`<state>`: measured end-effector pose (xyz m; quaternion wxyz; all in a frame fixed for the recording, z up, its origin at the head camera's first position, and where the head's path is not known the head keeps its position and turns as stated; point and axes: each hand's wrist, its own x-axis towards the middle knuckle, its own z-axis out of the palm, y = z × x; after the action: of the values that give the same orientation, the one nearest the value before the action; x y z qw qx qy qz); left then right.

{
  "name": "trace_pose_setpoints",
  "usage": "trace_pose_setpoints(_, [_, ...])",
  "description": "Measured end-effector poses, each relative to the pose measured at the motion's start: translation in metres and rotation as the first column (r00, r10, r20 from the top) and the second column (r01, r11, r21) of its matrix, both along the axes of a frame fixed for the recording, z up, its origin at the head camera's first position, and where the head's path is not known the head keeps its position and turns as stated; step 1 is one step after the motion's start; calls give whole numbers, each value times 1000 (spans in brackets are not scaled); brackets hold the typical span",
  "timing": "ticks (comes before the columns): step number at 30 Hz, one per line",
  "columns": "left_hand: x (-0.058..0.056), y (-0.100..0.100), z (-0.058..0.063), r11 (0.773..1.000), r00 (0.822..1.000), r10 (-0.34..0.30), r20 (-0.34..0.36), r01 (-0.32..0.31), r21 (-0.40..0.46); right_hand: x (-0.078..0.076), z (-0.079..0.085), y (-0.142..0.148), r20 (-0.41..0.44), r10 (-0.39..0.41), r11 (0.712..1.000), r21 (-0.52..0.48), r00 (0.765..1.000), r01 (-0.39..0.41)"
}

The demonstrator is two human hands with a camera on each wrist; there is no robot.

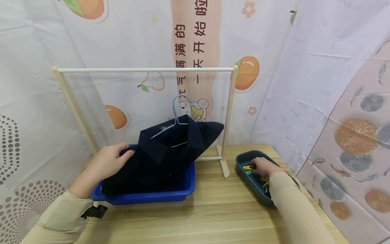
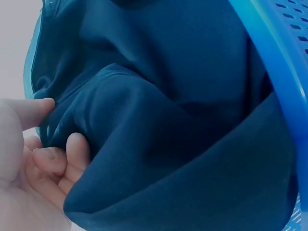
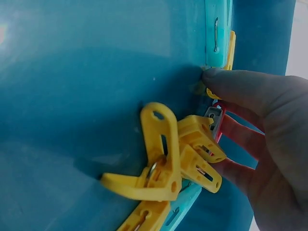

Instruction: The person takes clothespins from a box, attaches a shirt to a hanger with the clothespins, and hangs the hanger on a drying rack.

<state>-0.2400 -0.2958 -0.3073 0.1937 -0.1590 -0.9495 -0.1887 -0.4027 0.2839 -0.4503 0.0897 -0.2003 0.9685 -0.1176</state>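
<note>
A dark navy collared shirt lies bunched in a blue plastic basket, with a light blue hanger inside its collar and the hook standing up. At the shirt's left side my left hand pinches the cloth between thumb and fingers, which the left wrist view shows at a fold of the shirt. My right hand is down in a dark green tray of clothespins. There its thumb and fingers pinch the end of a yellow clothespin, beside a teal clothespin.
Behind the basket stands a wooden rack with a white top bar. Its right foot rests on the wooden table between basket and tray. Several more yellow clothespins lie in the tray. Printed curtains hang behind and at both sides.
</note>
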Motion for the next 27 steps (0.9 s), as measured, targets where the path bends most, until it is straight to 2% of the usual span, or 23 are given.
trace_pose_setpoints(3, [1, 0, 0, 1000, 999, -7, 32, 7, 2, 1, 0, 0, 5, -13, 1000, -1, 1000, 13])
trace_pose_setpoints(8, [1, 1, 0, 1000, 1000, -12, 24, 12, 4, 0, -2, -1, 0, -7, 1000, 5, 1000, 7])
trace_pose_setpoints(20, [0, 3, 1, 1000, 998, -17, -59, 18, 18, 2, 1, -1, -5, 10, 1000, 2, 1000, -10])
trace_pose_setpoints(27, [0, 5, 1, 999, 997, -32, -67, 33, 6, 3, 6, 0, -1, -11, 1000, -8, 1000, 11])
